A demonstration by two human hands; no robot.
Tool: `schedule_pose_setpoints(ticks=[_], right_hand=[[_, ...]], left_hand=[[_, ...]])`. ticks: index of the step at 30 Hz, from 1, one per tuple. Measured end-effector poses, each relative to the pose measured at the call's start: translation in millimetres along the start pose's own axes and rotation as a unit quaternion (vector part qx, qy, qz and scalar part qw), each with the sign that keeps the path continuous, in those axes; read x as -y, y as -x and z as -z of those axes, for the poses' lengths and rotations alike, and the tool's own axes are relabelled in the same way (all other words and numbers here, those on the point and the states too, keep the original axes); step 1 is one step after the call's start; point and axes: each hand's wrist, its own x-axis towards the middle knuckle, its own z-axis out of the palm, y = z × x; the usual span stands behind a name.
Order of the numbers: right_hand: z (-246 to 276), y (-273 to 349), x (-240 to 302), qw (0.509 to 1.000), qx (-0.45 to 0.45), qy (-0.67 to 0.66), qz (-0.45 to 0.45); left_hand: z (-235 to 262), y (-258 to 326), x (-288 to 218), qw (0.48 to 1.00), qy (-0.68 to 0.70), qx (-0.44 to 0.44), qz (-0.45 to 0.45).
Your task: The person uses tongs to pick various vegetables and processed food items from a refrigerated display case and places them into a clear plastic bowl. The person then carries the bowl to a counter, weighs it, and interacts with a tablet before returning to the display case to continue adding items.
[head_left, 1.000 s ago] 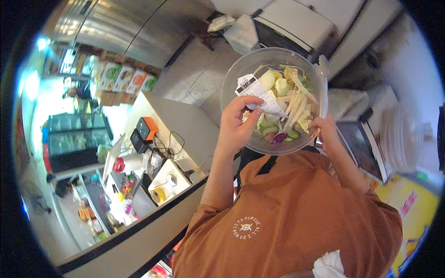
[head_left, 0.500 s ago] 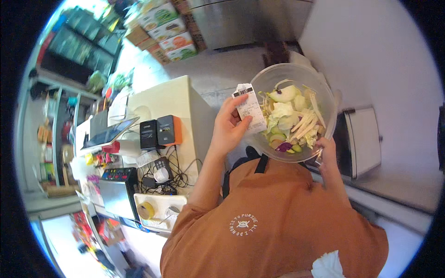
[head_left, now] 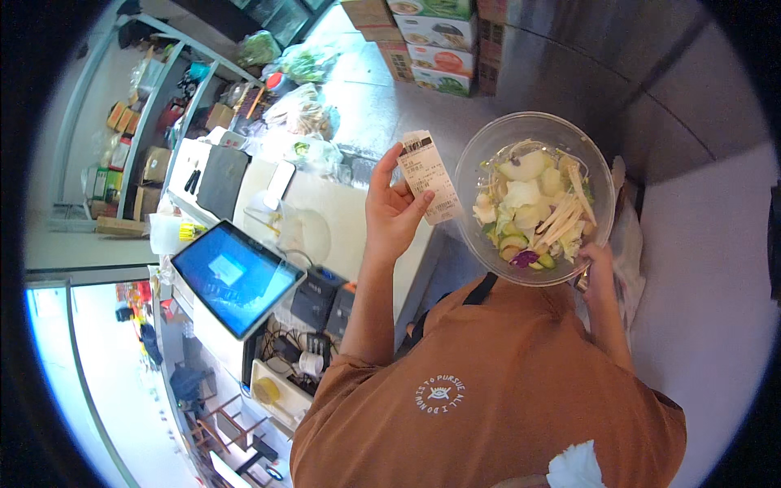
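My left hand (head_left: 390, 215) holds a white paper receipt (head_left: 429, 175) upright between thumb and fingers, just left of a clear round bowl (head_left: 486, 154). The bowl is filled with salad (head_left: 537, 203): pale leaves, light strips, cucumber slices and a bit of purple cabbage. My right hand (head_left: 598, 264) grips the bowl at its lower right rim, and the fingers are partly hidden under it. Both arms rise from my orange shirt (head_left: 488, 390) at the bottom of the view.
A white counter (head_left: 350, 211) lies to the left with a tilted touchscreen terminal (head_left: 236, 276) and black card readers (head_left: 321, 297). Bags of produce (head_left: 305, 110) sit further along it. Stacked cardboard boxes (head_left: 431, 37) and metal shelving (head_left: 138, 106) stand beyond.
The view has swung across the room. My left hand with the receipt has drawn away from the bowl's rim to its left side. My right hand still holds the bowl.
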Motion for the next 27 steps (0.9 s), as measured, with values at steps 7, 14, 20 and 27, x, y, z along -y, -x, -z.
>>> schedule_pose_setpoints(ticks=[7,14,20,27], right_hand=[[-137,42,52,0.992,0.07,0.104,0.024],[-302,169,-68,0.981,0.085,0.167,0.05],[-383,97,-45,0.961,0.171,0.209,0.055],[-493,5,-9,0.932,0.198,0.294,-0.072]], left_hand=[[92,12,-59,0.995,0.041,-0.088,-0.031],[322,147,-77,0.981,0.106,-0.164,0.003],[363,123,-25,0.909,0.035,-0.41,0.063],[433,106,16,0.828,-0.029,-0.56,0.02]])
